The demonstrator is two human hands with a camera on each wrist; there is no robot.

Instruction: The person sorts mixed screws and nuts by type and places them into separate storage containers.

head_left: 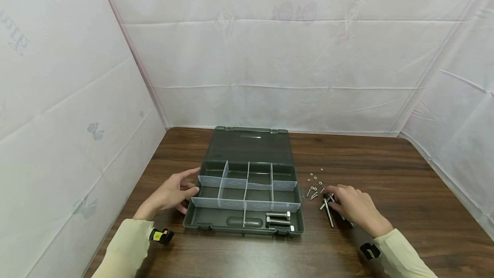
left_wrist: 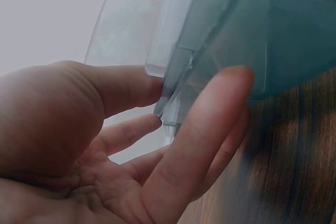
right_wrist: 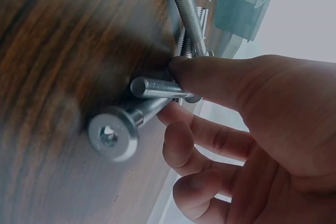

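An open dark grey organiser box (head_left: 208, 220) with translucent dividers (head_left: 231, 203) lies in the middle of the wooden table. My left hand (head_left: 191, 185) rests against its left wall; in the left wrist view my left hand (left_wrist: 197, 95) has thumb and relaxed fingers touching the box's corner (left_wrist: 173, 61). My right hand (head_left: 332, 196) is over a loose pile of bolts (head_left: 328, 213) just right of the box. In the right wrist view my right hand (right_wrist: 173, 90) pinches a smooth steel bolt (right_wrist: 152, 87) between thumb and fingers, beside a flat-headed bolt (right_wrist: 113, 135) and a long threaded bolt (right_wrist: 186, 9).
Three large bolts (head_left: 278, 220) lie in the box's front right compartment. Small nuts and washers (head_left: 314, 179) are scattered behind my right hand. The box's lid (head_left: 251, 145) lies open toward the back. White sheeting walls (head_left: 77, 119) close in the table's left, back and right.
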